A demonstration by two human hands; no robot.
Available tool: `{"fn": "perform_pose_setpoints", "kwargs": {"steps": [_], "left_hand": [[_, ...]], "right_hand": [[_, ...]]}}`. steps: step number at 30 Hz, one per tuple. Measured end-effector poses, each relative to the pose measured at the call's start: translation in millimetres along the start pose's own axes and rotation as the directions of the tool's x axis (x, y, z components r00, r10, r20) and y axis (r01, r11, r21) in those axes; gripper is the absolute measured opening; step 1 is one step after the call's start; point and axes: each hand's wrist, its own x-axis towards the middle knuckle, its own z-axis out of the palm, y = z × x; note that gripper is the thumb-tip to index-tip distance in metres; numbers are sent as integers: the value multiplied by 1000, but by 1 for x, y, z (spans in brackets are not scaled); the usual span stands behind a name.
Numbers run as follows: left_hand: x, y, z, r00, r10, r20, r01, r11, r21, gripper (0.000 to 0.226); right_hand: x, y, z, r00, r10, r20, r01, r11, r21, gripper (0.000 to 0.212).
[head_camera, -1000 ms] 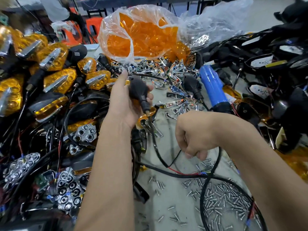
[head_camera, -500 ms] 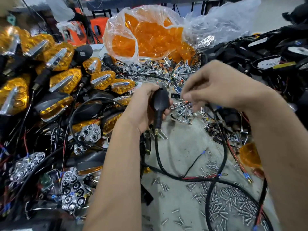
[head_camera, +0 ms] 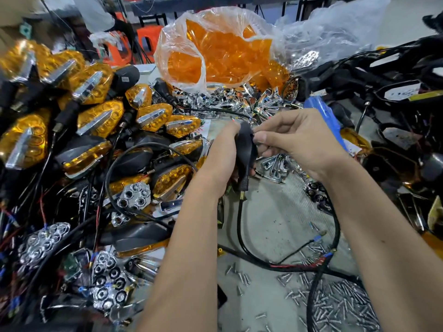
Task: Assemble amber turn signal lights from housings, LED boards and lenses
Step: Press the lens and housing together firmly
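A black turn signal housing (head_camera: 245, 149) with a stem and a black cable (head_camera: 242, 226) hanging from it is held upright over the middle of the bench. My left hand (head_camera: 221, 159) grips it from the left. My right hand (head_camera: 294, 142) pinches something small at the housing's upper right edge; what it is stays hidden under the fingers. A clear bag of amber lenses (head_camera: 220, 51) stands behind. Chrome LED reflector boards (head_camera: 134, 196) lie at the left.
Finished amber lights (head_camera: 96, 121) are piled at the left. Chrome trim pieces (head_camera: 251, 99) are heaped behind my hands. Loose screws (head_camera: 335, 305) cover the bench at the lower right. A blue tool (head_camera: 326, 121) and black housings with wires (head_camera: 395, 92) fill the right side.
My right hand rose from the bench, passed over the chrome pieces and came in to the housing's edge. My left hand turned the housing more upright.
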Motion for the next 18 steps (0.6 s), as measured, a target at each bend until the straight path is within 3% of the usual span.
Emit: {"fn": "perform_pose_setpoints", "kwargs": {"steps": [7,18], "left_hand": [[-1,-2,-2,998,51,40,-52,998,18,48],[1,-3,-1,1000,5,-5,-5,998,61,46]], "right_hand": [[-2,1,-3,1000,13,1,-13,1000,-17,10],[-5,-2,0,1000,14,6,-14,999,-38,18]]}}
